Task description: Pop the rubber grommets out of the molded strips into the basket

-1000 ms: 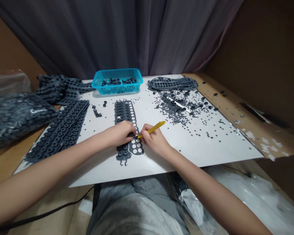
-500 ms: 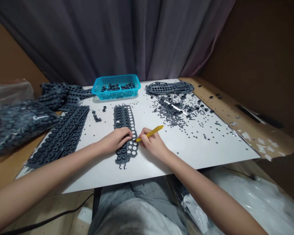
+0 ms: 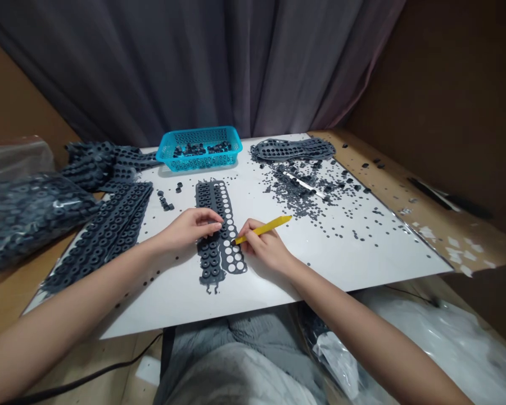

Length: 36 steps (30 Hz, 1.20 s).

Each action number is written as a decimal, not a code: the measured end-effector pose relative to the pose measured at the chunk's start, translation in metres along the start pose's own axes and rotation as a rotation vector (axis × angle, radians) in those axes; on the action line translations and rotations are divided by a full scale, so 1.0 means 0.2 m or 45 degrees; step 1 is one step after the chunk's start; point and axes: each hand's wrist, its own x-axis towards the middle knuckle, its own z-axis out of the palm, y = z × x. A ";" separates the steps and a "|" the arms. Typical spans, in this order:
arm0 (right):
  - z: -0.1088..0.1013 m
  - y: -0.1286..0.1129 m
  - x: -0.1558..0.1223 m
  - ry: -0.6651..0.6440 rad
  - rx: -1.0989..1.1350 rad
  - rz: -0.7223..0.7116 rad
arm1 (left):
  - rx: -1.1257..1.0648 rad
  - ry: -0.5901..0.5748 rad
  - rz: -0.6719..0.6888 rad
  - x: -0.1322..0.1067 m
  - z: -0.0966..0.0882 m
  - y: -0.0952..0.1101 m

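Observation:
A dark grey rubber strip (image 3: 218, 208) full of round rings and punched holes lies lengthwise on the white board (image 3: 278, 264). My left hand (image 3: 189, 226) rests on the strip's middle, fingers curled and pressing down on it. My right hand (image 3: 265, 247) grips a yellow pen-like tool (image 3: 263, 228). The tool's tip touches the strip's right column of holes, just right of my left fingertips.
A blue basket (image 3: 199, 147) with small dark rings stands at the back. Stacked rubber strips (image 3: 105, 230) lie to the left, beside a plastic bag of parts (image 3: 21, 214). An emptied strip (image 3: 293, 149) and scattered punched bits (image 3: 307, 191) lie at the right.
My left hand has shifted slightly up and left along the strip, uncovering more of its lower part. The yellow tool stays at the strip's right column.

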 end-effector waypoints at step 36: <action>-0.21 0.02 0.19 0.203 -0.011 -0.241 | 0.650 0.803 0.298 0.67 -0.67 0.18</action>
